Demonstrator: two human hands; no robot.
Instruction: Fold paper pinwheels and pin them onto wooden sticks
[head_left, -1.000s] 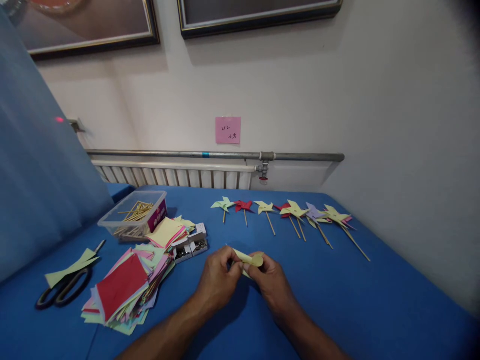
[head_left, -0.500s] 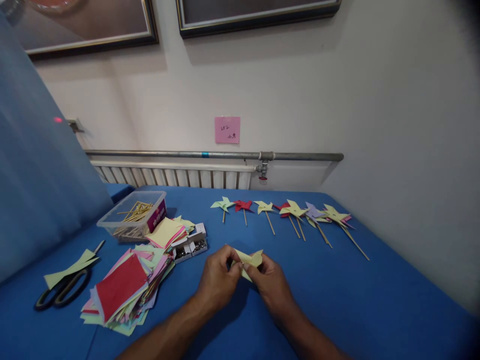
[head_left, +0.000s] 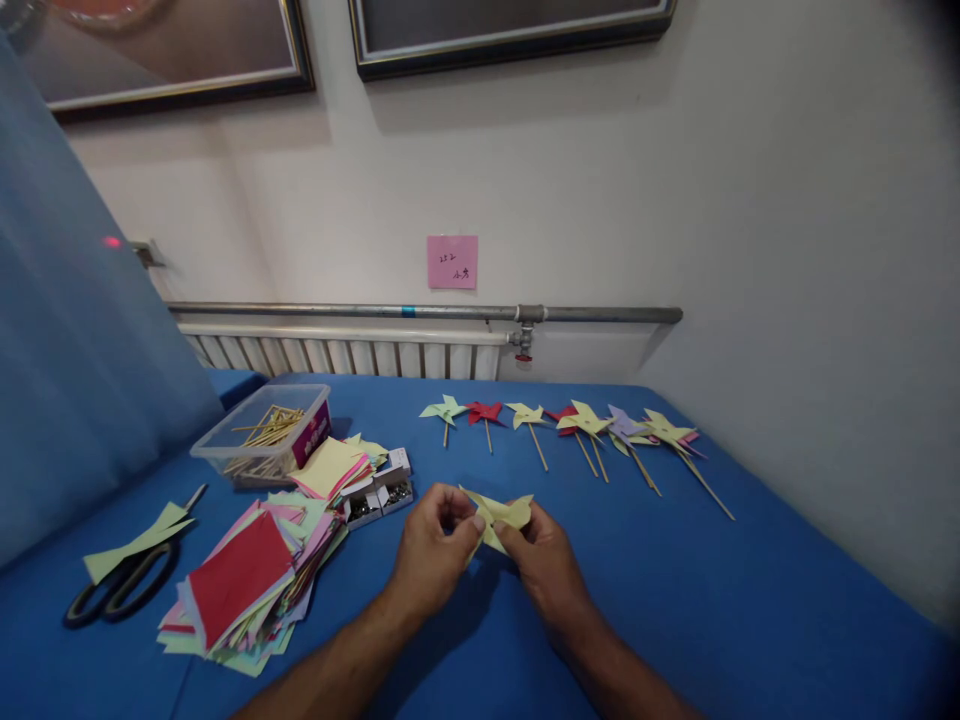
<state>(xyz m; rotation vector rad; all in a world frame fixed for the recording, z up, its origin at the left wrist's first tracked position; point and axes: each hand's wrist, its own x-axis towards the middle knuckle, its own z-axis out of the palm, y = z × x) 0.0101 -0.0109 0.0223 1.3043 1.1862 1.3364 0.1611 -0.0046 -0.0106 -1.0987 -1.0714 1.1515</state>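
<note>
Between my hands, above the blue table, is a pale yellow paper pinwheel (head_left: 514,513) with its points folded in. My left hand (head_left: 437,545) pinches its left side, thumb pressed near the centre. At its right side my right hand (head_left: 546,562) is closed on the paper, thumb also close to the middle. Any pin at the centre is hidden under the thumbs. Left of my hands stand small open boxes of metal pins (head_left: 380,496). A stack of coloured paper squares (head_left: 241,575) lies further left, a red sheet on top.
Several finished pinwheels on sticks, among them a red pinwheel (head_left: 485,412), lie in a row at the back right. A clear plastic tub (head_left: 247,462) holds wooden sticks. Black-handled scissors (head_left: 139,583) lie at the left under pale green paper. A radiator (head_left: 360,356) runs along the wall.
The yellow paper has turned and opened between my fingers, so more of its folded points show. My left thumb has shifted slightly on it. The things on the table are unmoved.
</note>
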